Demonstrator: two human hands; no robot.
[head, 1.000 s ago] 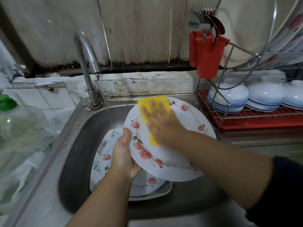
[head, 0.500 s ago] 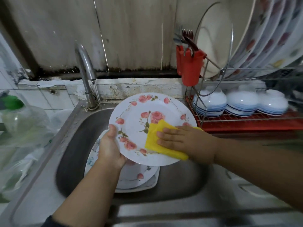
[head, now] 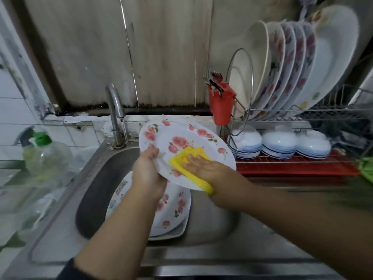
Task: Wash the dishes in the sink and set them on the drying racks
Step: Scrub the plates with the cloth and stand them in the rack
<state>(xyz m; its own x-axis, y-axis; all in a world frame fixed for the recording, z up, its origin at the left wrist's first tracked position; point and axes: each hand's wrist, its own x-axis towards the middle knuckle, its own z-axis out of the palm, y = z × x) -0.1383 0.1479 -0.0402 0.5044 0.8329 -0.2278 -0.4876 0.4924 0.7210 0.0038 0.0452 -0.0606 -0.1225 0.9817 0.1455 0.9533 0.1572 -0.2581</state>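
Floral plate (head: 187, 146), tilted above the sink (head: 92, 190): your left hand (head: 148, 174) holds its left rim in a closed grip; your right hand (head: 203, 168), fingers flat, presses a yellow sponge (head: 193, 168) on its face. Drying rack (head: 302, 116) at right.

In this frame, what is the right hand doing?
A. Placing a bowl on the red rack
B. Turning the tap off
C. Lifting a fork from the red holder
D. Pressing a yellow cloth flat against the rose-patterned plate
D: the right hand lies with straight fingers on the yellow cloth, pressing it to the rose-patterned white plate that the left hand grips at its rim.
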